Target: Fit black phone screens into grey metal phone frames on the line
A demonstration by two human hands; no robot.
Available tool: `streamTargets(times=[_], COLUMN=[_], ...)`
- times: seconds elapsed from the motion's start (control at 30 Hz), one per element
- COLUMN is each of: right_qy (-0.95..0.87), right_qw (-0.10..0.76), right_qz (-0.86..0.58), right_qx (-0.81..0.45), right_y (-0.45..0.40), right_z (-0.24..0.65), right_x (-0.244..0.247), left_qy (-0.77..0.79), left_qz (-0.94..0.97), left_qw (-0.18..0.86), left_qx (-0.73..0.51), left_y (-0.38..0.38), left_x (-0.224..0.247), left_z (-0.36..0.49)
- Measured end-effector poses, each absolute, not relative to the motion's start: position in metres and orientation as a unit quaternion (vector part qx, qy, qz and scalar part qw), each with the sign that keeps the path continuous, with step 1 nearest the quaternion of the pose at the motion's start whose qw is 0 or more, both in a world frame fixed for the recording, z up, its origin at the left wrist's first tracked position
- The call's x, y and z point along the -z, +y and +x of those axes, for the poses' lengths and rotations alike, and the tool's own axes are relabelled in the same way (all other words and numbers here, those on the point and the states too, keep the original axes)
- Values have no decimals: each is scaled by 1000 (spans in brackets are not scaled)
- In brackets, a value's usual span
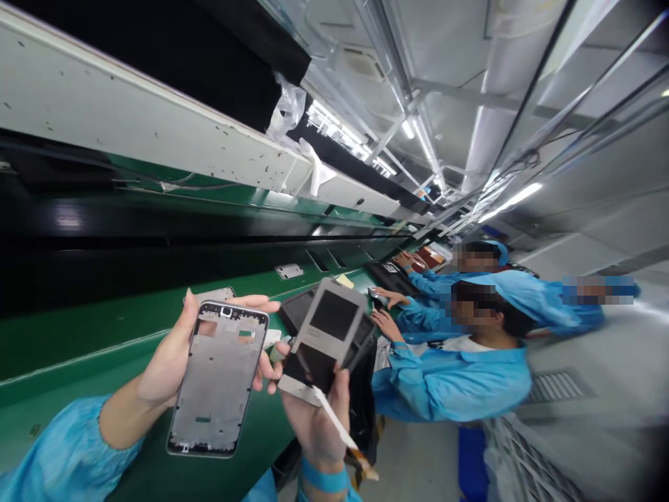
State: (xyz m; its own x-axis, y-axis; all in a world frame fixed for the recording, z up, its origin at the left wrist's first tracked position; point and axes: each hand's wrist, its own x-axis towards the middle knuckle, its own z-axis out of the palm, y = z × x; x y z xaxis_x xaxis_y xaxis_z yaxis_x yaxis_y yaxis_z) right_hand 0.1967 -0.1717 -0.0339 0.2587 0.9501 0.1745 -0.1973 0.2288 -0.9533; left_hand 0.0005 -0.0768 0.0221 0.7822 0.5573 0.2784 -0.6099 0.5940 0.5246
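Phone frame, seen in the head view, is upright at near left over the green desk, its flat inner side facing me. My left hand grasps it, thumb along the left edge and fingers reaching round behind. My right hand grips the pale panel with two dark windows, just right of the frame; a white strip hangs from its lower end. I can't tell whether the two pieces touch. Another metal piece shows behind my left thumb, and a small plate lies farther off. Right of centre, co-workers in blue have their hands at the desk.

To handle these well, I'd grip by the rims, fingertips off the flat faces and the small cutouts, pinch lightly so the thin frame doesn't flex, and let the strip hang free, unsnagged.
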Motion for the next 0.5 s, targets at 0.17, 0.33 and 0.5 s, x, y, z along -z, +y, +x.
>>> streamTargets(times=[0.17, 0.33, 0.5], right_qy=[-386, -480, -666], right_qw=[684, 653, 541], right_qz=[-473, -515, -486], right_qx=[-400, -279, -165], right_y=[-191, -192, -188], right_z=[206, 198, 212], right_x=[41, 55, 36], left_qy=[0, 73, 91], left_qz=[303, 324, 340], left_qw=[880, 825, 783], left_qx=[-367, -456, -513], left_y=[-78, -65, -47], left_x=[-23, -17, -15], left_z=[6, 11, 4])
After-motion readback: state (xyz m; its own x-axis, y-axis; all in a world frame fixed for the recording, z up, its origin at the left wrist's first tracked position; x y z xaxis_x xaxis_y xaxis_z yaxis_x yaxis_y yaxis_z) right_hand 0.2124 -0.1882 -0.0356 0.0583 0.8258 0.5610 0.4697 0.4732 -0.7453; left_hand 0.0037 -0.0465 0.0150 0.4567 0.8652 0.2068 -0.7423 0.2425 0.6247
